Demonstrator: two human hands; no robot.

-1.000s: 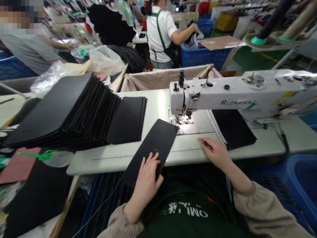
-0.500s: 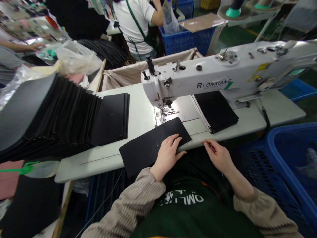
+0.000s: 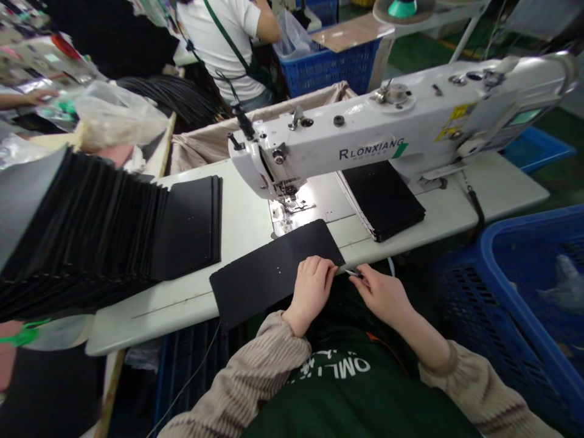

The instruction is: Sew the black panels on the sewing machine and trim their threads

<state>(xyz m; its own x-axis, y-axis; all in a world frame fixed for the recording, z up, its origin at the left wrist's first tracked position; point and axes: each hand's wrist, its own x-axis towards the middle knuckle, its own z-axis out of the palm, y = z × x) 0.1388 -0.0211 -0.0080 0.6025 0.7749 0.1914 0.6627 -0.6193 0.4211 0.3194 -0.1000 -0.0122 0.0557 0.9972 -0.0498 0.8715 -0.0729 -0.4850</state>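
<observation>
A flat black panel point(image 3: 260, 274) with small punched holes lies slantwise at the table's front edge, its lower part jutting out over my lap. My left hand point(image 3: 312, 289) grips its near right edge, fingers on top and bent, close to the corner. Beside that corner, my right hand point(image 3: 383, 295) is closed on small thread snips point(image 3: 352, 273); only their pointed metal tip shows clearly, aimed at the corner. Just beyond the panel stands the sewing machine point(image 3: 319, 143), its lit needle area point(image 3: 289, 210) above the bed.
Many black panels stand in a leaning stack point(image 3: 91, 225) on the left, with a flatter pile point(image 3: 189, 225) beside it. Another black pile point(image 3: 383, 198) lies under the machine arm. A blue crate point(image 3: 497, 255) stands at right; a person in white point(image 3: 223, 42) is behind.
My right hand has moved left to the panel's corner, and the snips' tip now shows. My left hand has slid nearer that corner, its fingers more bent. The whole view has shifted slightly.
</observation>
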